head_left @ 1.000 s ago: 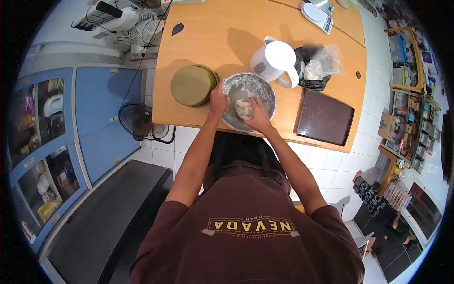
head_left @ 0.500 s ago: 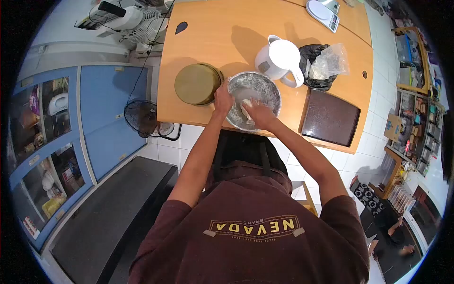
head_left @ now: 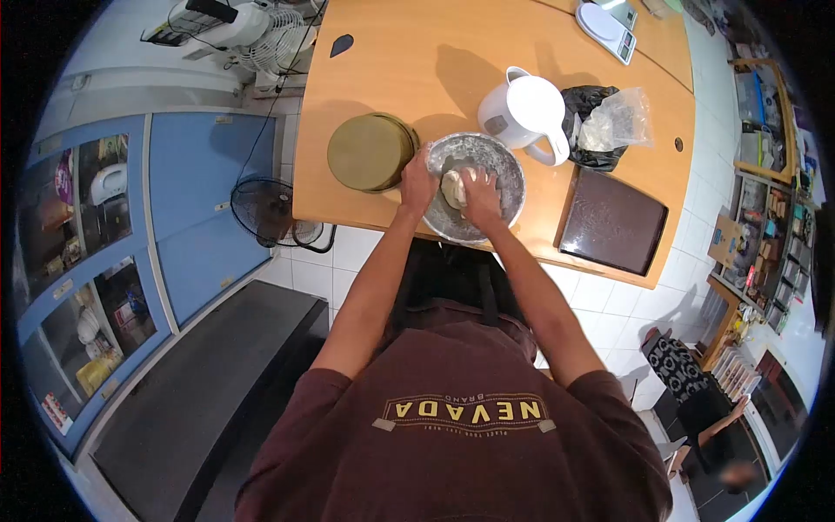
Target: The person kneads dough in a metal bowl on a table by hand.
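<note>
A metal bowl (head_left: 504,158) dusted with flour stands at the near edge of the wooden table (head_left: 391,65). My left hand (head_left: 418,183) grips the bowl's left rim. Inside the bowl, my right hand (head_left: 481,198) lies against a pale lump of dough (head_left: 453,189), its fingers spread and pressing on the dough's right side. Left of the bowl sits a round olive-coloured tin (head_left: 370,152), close to my left hand. A white jug (head_left: 526,109) stands just behind the bowl on the right.
To the right are a dark tray (head_left: 614,222), a black bag (head_left: 584,104) with a clear plastic bag (head_left: 622,120), and a kitchen scale (head_left: 606,31). A black fan (head_left: 265,211) stands left of the table. Another person (head_left: 704,418) is at the lower right.
My right hand has shifted over the dough, its fingers now more spread and pointing away from me. My left hand keeps its hold on the rim. The other person's arm and body have moved.
</note>
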Available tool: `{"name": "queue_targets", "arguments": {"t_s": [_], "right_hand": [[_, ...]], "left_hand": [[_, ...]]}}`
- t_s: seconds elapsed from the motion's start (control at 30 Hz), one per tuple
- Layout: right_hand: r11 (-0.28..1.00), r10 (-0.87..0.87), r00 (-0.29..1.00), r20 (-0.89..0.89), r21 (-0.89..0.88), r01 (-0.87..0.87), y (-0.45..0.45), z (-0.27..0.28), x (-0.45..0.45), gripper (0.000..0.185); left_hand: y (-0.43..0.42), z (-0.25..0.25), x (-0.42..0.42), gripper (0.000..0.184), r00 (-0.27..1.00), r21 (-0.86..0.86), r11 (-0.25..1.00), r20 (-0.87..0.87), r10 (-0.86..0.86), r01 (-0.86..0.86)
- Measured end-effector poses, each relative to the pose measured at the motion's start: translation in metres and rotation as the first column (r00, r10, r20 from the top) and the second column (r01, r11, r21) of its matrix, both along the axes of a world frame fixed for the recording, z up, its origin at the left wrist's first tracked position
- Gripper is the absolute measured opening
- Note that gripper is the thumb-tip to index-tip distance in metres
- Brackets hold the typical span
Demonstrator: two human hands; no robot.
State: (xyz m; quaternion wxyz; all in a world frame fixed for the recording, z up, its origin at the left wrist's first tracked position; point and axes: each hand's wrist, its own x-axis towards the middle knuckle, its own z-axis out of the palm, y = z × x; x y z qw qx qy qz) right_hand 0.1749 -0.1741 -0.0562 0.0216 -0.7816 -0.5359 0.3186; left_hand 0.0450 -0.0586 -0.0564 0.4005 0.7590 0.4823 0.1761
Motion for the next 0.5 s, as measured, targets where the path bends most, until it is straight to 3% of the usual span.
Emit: {"name": "queue_targets", "arguments": {"t_s": [0.13,0.23,0.33,0.5], "right_hand": [[0.975,-0.222,0.971,-0.087,-0.004,0.223,0.001,-0.009,-0.009,0.098],[0.997,-0.01,1.0,-0.027,0.081,0.012,-0.017,-0.004,-0.001,0.084],[0.966,0.246,0.96,-0.136,0.12,-0.231,-0.032,0.011,0.019,0.082],[0.957,0.285,0.937,-0.203,0.115,-0.267,-0.038,0.037,0.027,0.072]], "left_hand": [[-0.005,0.005,0.0,0.062,0.999,0.053,0.998,-0.029,0.035,-0.034],[-0.007,0.007,0.001,0.061,0.997,0.105,0.992,-0.024,0.075,-0.072],[-0.01,0.01,0.003,0.059,0.992,0.047,0.994,-0.074,0.102,-0.098],[-0.011,0.008,0.005,0.065,0.997,0.057,0.998,-0.067,0.028,-0.024]]}}
